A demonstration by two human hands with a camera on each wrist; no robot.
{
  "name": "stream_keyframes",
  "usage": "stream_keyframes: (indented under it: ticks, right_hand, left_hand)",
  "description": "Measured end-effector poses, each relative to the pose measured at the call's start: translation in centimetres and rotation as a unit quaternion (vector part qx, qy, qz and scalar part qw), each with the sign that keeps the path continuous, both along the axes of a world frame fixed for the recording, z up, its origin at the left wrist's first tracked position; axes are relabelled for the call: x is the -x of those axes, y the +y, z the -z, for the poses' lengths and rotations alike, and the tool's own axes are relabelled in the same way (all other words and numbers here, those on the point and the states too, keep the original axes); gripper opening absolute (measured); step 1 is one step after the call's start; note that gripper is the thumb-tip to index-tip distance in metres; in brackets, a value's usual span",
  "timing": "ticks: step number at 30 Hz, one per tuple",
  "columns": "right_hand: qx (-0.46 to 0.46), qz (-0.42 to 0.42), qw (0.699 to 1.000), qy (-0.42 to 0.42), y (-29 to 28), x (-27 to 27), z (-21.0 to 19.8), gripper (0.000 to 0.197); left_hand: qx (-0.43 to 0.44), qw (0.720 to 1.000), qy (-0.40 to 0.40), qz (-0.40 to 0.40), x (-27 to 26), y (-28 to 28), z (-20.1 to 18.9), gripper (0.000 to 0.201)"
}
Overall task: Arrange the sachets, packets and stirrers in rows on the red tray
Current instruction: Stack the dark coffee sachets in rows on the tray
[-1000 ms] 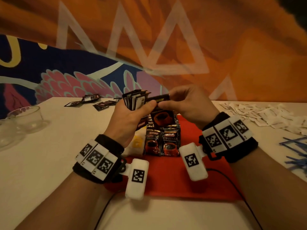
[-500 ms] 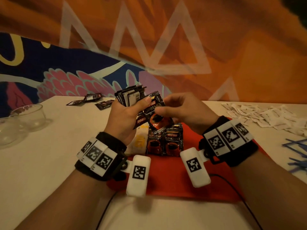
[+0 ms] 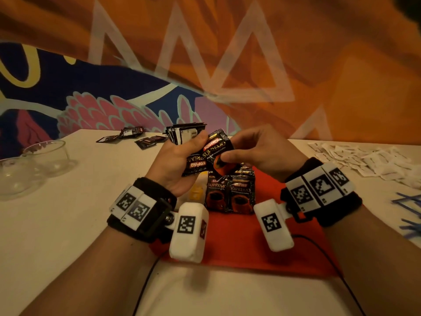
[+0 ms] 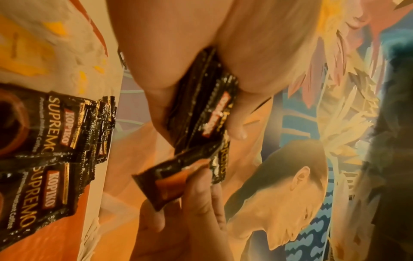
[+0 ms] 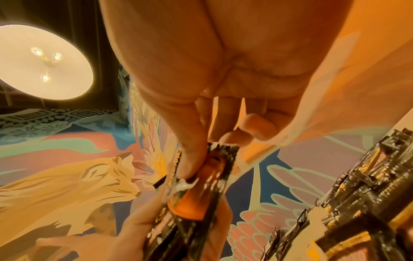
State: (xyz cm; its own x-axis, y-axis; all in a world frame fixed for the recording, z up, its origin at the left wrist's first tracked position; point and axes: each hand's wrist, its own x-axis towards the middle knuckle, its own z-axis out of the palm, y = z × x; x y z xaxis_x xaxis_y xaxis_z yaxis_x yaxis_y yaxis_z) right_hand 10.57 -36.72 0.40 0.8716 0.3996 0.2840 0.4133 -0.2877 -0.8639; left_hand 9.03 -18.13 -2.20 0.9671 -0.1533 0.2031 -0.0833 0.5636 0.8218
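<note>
Our left hand point(image 3: 175, 163) wraps its grip around a stack of black coffee packets point(image 3: 184, 134) held on edge above the desk point(image 3: 57, 224), long axis running from 6 toward 12 o'clock. Our right hand point(image 3: 259, 153) pinches one Kopiko Supremo packet point(image 3: 218, 153) between thumb and fingers, its printed top tilted toward 11 o'clock, touching the stack. Below them, two matching packets point(image 3: 230, 195) lie side by side on the red tray point(image 3: 250, 242), tops toward 12. White sachets point(image 3: 364, 160) lie scattered at 2 o'clock.
</note>
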Motion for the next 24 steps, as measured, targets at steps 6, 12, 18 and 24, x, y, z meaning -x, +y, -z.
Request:
stream_keyframes:
  ticks: [6,12,18,24]
  right_hand:
    - [0.024,0.039,0.999,0.011,0.3,0.5,0.4,0.013]
    - [0.109,0.079,0.986,0.099,0.6,0.4,1.2,0.017]
    - [0.212,0.102,0.951,0.202,1.5,1.5,3.0,0.016]
    - [0.213,0.123,0.942,0.227,2.2,2.1,3.3,0.025]
  left_hand:
    - [-0.019,0.999,0.021,-0.027,-0.8,0.8,0.0,0.04]
    - [0.037,0.993,0.073,-0.085,-2.0,2.5,0.3,0.01]
    - [0.086,0.987,0.099,-0.093,-2.1,3.0,0.4,0.013]
    - [0.083,0.986,0.112,-0.094,-2.7,3.4,0.9,0.007]
